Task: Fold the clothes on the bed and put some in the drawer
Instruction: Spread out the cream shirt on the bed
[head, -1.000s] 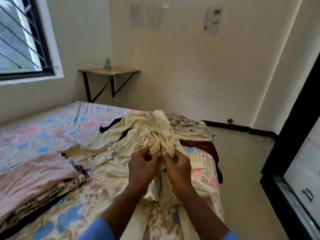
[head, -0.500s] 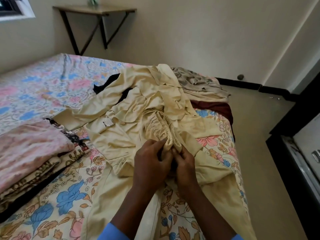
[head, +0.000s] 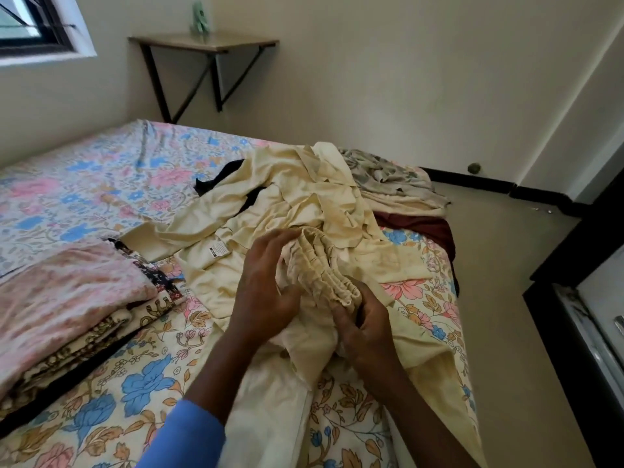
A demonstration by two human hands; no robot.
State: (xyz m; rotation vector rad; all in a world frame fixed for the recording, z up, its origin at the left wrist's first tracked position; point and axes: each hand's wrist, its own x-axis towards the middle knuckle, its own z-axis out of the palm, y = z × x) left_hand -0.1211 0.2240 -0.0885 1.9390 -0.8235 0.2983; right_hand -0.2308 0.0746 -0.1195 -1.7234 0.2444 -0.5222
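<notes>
Garment (head: pixel 297 211), cream, crumpled: lies on bed (head: pixel 101 184), spread from mid-bed to right edge and down to near edge, where it drapes under and beside person's forearms.

Bed: floral sheet (pink/blue/tan), fills most of view; far edge runs along wall.

Stack (head: pixel 67 298): folded clothes, pink piece on top, patterned pcs beneath; sits toward bed's near left, just beside garment. Contact btwn the two cannot be told.

Window (head: pixel 33 25): top left, dark frame.

Shelf (head: pixel 202 45): wall-mounted w/ black brackets, beyond bed's far edge. Small green item (head: pixel 199 20) stands on it, too blurred to identify.

Grey cloth (head: pixel 388 177): printed, bunched at far right corner, touching garment.

Maroon cloth (head: pixel 422 228): at right edge, partly under grey cloth and garment.

Black cloth (head: pixel 221 179): pokes out from under garment's far side.

L hand (head: pixel 263 292), R hand (head: pixel 364 329): both above garment, nearer right edge than left. L fingers curl round upper end of band (head: pixel 324 271), a gathered, ruffled strip of garment; R fingers and thumb clasp its lower end. Band bunched btwn the two hands.

Cuff (head: pixel 189 437): blue, on L arm, at bottom of view.

Label (head: pixel 218 248): white w/ dark print, on garment, just left of L hand.
</notes>
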